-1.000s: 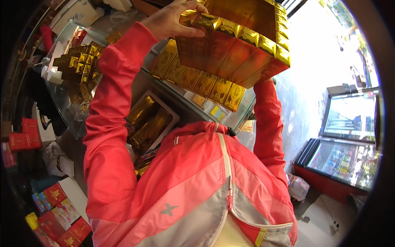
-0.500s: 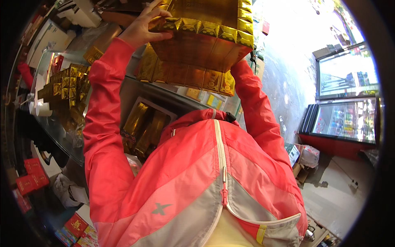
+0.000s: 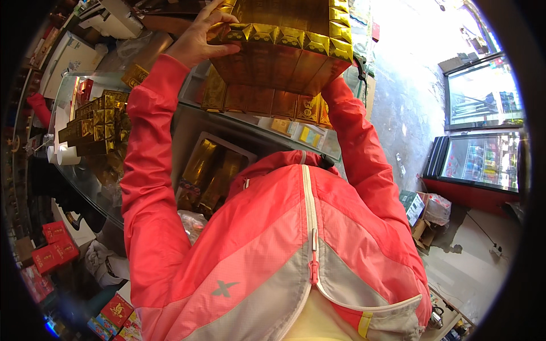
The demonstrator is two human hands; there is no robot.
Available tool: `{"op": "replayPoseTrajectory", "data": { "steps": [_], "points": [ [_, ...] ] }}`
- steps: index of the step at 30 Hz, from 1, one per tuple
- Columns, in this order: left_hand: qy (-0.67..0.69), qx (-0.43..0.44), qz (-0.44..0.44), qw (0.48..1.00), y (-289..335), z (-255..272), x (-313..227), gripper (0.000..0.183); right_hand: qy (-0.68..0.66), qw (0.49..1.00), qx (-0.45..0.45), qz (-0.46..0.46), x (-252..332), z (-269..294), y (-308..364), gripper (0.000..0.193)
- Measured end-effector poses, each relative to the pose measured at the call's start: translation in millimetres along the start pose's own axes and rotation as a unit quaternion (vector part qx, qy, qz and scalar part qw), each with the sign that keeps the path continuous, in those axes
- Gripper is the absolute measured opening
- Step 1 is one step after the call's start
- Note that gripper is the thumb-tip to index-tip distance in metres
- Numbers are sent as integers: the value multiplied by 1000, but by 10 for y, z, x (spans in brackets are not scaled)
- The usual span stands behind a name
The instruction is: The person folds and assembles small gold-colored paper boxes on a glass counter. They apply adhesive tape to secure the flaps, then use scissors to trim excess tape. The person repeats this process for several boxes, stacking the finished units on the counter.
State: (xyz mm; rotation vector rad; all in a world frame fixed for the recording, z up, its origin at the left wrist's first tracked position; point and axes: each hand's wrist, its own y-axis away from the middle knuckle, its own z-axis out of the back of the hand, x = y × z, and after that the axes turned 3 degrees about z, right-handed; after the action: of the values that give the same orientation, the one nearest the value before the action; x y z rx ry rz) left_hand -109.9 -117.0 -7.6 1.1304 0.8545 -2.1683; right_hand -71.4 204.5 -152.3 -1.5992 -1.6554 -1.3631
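A hollow, box-like structure of shiny gold foil blocks is at the top of the view, and the upper picture edge cuts it off. At its left corner, the fingers and thumb of my left hand grip the foil rim. My right hand is hidden behind the structure's right side; only the cuff shows there. Beneath the structure stands a row of gold blocks with patterned faces, partly covered by it. From this angle I cannot tell whether the two touch.
More stacked gold blocks stand on the glass counter at left, near white cups. A tray of gold pieces lies beside my left sleeve. Red boxes are at lower left, a glass-fronted cabinet at right.
The whole view has shifted slightly, with the surroundings moving a little in the picture. My left hand keeps the same grip on the gold structure, which has barely moved.
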Motion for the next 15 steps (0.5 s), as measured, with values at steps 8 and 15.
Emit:
{"op": "replayPoseTrajectory", "data": {
  "steps": [8, 15],
  "points": [
    [-35, 0, 37, 999, 6, 116, 85, 46, 15, 1000, -11, 3, -84, -65, -44, 52],
    [-14, -42, 35, 998, 0, 79, 169, 46, 39, 999, -19, 16, -72, -39, -46, 49]
  ]
}}
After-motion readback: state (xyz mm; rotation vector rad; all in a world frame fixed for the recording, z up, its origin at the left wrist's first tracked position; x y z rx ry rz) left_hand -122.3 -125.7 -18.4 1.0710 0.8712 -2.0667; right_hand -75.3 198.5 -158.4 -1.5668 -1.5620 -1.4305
